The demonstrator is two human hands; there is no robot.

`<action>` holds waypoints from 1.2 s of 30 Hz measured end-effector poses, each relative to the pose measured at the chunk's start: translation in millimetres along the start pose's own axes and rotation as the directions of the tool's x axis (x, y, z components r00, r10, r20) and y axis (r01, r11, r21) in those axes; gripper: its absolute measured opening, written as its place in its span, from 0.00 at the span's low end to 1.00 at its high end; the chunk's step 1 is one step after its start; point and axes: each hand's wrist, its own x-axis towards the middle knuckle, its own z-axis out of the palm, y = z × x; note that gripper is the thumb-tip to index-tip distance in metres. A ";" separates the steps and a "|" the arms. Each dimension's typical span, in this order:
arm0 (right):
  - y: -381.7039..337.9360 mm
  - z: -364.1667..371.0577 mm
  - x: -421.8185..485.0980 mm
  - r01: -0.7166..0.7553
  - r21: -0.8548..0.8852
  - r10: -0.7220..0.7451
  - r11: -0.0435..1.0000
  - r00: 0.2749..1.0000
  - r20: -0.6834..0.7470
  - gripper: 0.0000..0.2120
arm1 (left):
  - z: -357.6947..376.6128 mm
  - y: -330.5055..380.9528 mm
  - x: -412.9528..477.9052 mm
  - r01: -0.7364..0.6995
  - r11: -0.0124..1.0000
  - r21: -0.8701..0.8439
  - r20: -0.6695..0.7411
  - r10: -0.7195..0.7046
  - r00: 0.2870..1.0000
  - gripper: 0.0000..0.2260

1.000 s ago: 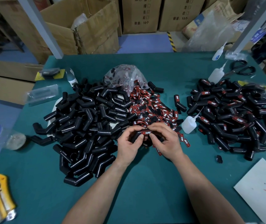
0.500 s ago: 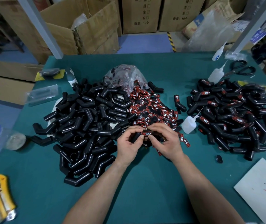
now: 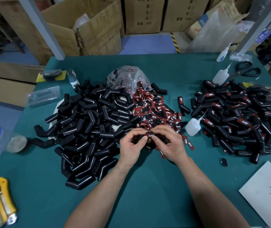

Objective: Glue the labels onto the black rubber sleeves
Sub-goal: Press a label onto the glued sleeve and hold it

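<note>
The left hand (image 3: 132,146) and right hand (image 3: 169,145) together gripped one bent black rubber sleeve (image 3: 139,139) above the teal worktop (image 3: 148,186), thumbs touching the red-and-black "TAPER" label (image 3: 149,135) on its top. A small white squeeze bottle (image 3: 193,127) stood just right of them.

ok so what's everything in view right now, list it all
bare sleeves: many, black, heap left of centre
labelled sleeves: many, black with red labels, heap on right
loose labels: many, red-black, centre heap
plastic bag: one, clear, behind loose labels
squeeze bottles: three, whitish, right side
scissors: one, black, far right
utility knife: one, yellow, near left
paper sheet: one, white, near right
cardboard boxes: several, brown, behind table
held sleeve: one, black, red label, between hands
left hand: one, grips held sleeve
right hand: one, grips held sleeve
</note>
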 end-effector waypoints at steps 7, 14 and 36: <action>-0.5 0.2 0.7 -0.012 0.009 0.012 1.000 1.000 0.001 0.09 | -1.3 0.7 0.8 0.028 1.000 -0.013 -0.003 -0.028 1.000 0.09; -1.7 -1.1 0.2 -0.033 -0.013 0.033 0.999 0.999 -0.009 0.09 | -1.6 -1.2 -1.0 0.041 0.998 -0.042 0.048 -0.039 0.998 0.09; 6.1 -1.2 1.1 0.056 -0.035 -0.054 0.998 0.997 0.061 0.09 | -3.9 -5.8 -0.1 -0.194 0.961 0.197 0.042 0.189 0.981 0.11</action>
